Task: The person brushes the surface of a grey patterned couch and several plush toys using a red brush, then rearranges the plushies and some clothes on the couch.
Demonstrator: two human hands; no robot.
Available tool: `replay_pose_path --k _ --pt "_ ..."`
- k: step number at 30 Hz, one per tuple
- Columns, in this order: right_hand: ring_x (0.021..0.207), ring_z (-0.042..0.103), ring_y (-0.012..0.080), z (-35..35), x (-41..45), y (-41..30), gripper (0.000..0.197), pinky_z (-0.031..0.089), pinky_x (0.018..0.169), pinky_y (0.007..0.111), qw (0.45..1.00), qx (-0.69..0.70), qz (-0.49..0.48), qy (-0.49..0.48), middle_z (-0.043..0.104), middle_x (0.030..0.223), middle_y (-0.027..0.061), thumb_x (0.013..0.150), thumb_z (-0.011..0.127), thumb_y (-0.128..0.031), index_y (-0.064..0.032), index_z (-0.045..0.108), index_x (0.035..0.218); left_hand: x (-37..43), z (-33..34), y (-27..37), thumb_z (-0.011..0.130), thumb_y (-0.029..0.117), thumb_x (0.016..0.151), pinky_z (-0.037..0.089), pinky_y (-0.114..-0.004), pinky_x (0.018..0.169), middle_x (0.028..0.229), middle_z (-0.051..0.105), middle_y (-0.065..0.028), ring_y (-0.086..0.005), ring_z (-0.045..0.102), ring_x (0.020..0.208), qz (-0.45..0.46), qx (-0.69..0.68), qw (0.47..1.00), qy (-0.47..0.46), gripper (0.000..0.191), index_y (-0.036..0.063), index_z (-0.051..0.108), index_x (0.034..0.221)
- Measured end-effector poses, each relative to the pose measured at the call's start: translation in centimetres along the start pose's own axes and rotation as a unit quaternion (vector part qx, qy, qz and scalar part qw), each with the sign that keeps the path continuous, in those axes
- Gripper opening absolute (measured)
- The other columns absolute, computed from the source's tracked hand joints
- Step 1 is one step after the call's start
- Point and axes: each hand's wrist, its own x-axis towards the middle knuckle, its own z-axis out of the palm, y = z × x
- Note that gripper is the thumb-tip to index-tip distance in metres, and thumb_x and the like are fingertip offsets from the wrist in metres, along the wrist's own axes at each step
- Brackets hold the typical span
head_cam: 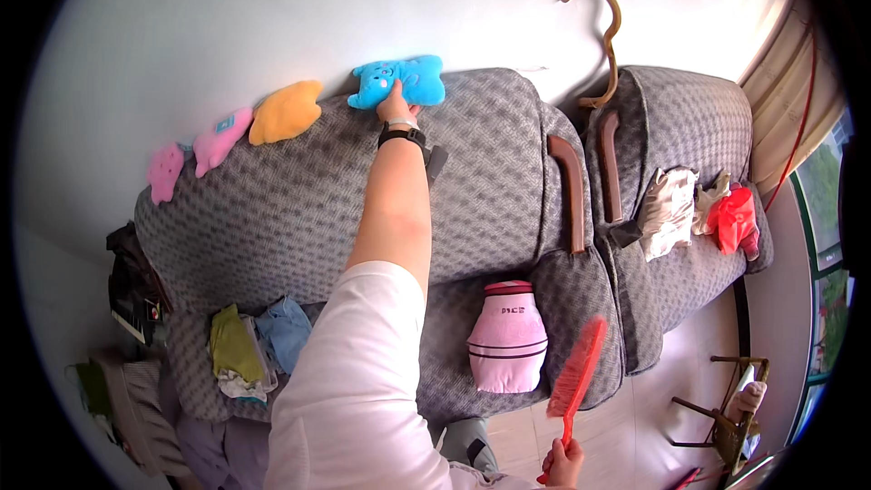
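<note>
My left hand (397, 107) reaches out to the sofa's backrest and grips a blue plush cushion (416, 80) with a small face, lying on the top edge against the wall. Low at the right, my right hand (565, 463) is closed around the handle of a red bed brush (578, 371), its bristles facing left. Left of the blue plush, along the same top edge, lie an orange plush cushion (286, 112), a pink one (223, 139) with a tag and a smaller pink one (165, 173). A pink jar-shaped cushion (508, 340) rests on the seat.
The grey patterned sofa (476, 218) has brown armrests (570, 190). Folded clothes (238, 350) lie at its left end. White bags (670, 212) and a red bag (735, 221) lie on the right section. A twisted wooden stand (612, 13) and a chair (728, 422) are at the right.
</note>
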Motion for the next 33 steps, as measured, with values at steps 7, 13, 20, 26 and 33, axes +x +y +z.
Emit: replay_pose_path --k 7,13,20,26,33 --pt "0.033 0.037 0.0072 1.2 1.9 -1.7 0.017 0.028 0.03 0.022 0.991 -0.048 -0.12 -0.025 0.04 0.047 -0.0011 0.087 0.048 -0.013 -0.0047 0.043 0.073 -9.7 -3.0 3.6 0.064 0.016 0.073 0.05 -0.039 0.064 0.1 0.057 -0.0111 -0.0223 0.057 0.085 0.196 0.192 0.947 -0.166 0.037 -0.0007 0.053 0.105" --pt "0.043 0.034 0.0026 11.1 -0.3 -13.2 0.025 0.027 0.037 0.02 0.927 -0.124 -0.337 -0.107 0.039 0.052 -0.0042 0.09 0.043 -0.019 -0.0064 0.041 0.068 -26.2 -8.1 6.6 0.06 0.013 0.076 0.046 -0.032 0.075 0.098 0.058 -0.0117 -0.0187 0.055 0.089 -0.173 0.227 0.922 -0.262 0.037 -0.0028 0.05 0.108" --pt "0.05 0.044 0.0353 2.8 -4.6 -5.6 0.011 0.038 0.047 0.036 0.893 -0.207 -0.396 0.054 0.043 0.056 0.0183 0.083 0.049 -0.011 -0.0014 0.046 0.078 -41.1 -9.6 -1.9 0.06 0.007 0.075 0.044 -0.028 0.076 0.096 0.059 -0.0064 -0.0124 0.054 0.087 -0.266 0.154 0.873 -0.38 0.029 -0.0011 0.055 0.103" --pt "0.038 0.035 0.0056 -6.2 -11.7 0.1 0.025 0.027 0.034 0.023 0.942 0.128 -0.116 0.287 0.039 0.048 -0.0028 0.09 0.042 -0.024 -0.0057 0.047 0.073 -46.6 -7.6 -4.3 0.061 0.011 0.075 0.049 -0.03 0.071 0.092 0.06 -0.0094 -0.0177 0.058 0.082 -0.307 0.259 0.773 -0.491 0.027 -0.0024 0.056 0.098" --pt "0.041 0.038 0.0091 -5.3 -11.5 7.6 0.021 0.029 0.037 0.025 0.896 -0.186 -0.267 0.303 0.04 0.052 0.0031 0.089 0.043 -0.022 -0.0033 0.05 0.082 -48.8 -9.2 -9.3 0.059 0.012 0.076 0.048 -0.029 0.064 0.085 0.061 -0.0065 -0.0162 0.059 0.072 -0.296 0.319 0.724 -0.535 0.021 0.0006 0.059 0.094"
